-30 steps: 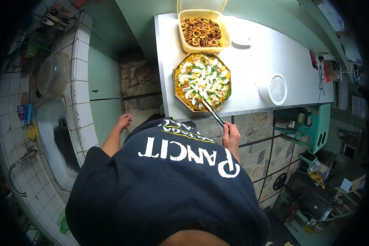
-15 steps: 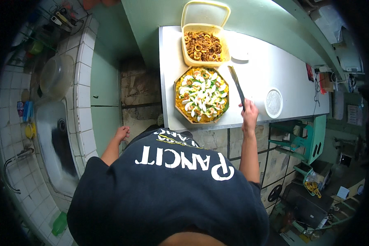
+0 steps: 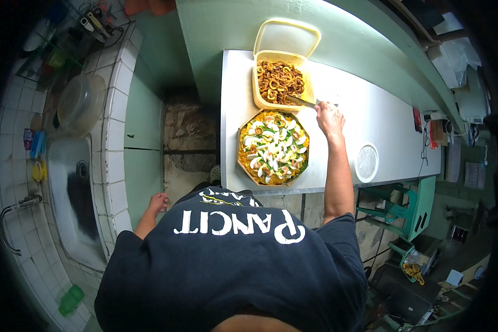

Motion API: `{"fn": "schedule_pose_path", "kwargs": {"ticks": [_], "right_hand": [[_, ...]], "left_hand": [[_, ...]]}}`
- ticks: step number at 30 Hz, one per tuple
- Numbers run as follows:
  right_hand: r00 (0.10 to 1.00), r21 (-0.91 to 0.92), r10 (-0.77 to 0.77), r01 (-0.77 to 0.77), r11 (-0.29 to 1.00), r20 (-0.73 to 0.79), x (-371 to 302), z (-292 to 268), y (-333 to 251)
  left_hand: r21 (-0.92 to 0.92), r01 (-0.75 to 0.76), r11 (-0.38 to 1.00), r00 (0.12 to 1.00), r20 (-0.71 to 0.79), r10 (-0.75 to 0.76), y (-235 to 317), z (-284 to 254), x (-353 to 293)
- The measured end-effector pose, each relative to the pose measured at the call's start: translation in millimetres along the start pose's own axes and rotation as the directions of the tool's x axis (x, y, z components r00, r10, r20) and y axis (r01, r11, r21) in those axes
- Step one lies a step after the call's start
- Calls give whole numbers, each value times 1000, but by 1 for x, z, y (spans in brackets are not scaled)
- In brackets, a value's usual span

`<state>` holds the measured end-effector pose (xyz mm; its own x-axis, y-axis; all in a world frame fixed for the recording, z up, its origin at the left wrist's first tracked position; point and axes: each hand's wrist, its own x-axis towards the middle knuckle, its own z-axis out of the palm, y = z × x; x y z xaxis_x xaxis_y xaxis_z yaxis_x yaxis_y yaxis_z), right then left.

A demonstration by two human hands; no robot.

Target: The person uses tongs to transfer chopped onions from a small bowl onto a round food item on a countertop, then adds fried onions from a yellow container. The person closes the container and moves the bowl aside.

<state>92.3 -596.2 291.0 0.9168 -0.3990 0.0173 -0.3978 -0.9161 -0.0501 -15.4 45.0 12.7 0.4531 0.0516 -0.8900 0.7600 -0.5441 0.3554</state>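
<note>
My right hand grips a long, dark, narrow serving utensil. The utensil's far end dips into squid rings in brown sauce, which fill a yellowish plastic container with its lid tipped back. Just in front of the container sits an octagonal tray of yellow noodles topped with sliced boiled eggs, greens and a few rings. My left hand hangs beside my body, off the table, with its fingers loosely curled and nothing visible in them.
The white table runs along a green wall. A round white lid or dish lies on it at right. Green plastic stools stand beyond its front edge. To the left are a tiled counter and a sink.
My right hand has moved up and slightly left, bringing the utensil's end from above the table into the squid container. The left hand still hangs at my side.
</note>
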Motion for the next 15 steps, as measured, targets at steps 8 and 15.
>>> {"fn": "schedule_pose_path", "kwargs": {"ticks": [8,15], "right_hand": [[988,225,153,-142,964,-32,-31,-26,18],[991,289,29,-66,955,134,-149,-79,32]], "left_hand": [[170,-169,971,985,54,162,-10,6,35],[1,-65,998,995,71,65,24,4,55]]}}
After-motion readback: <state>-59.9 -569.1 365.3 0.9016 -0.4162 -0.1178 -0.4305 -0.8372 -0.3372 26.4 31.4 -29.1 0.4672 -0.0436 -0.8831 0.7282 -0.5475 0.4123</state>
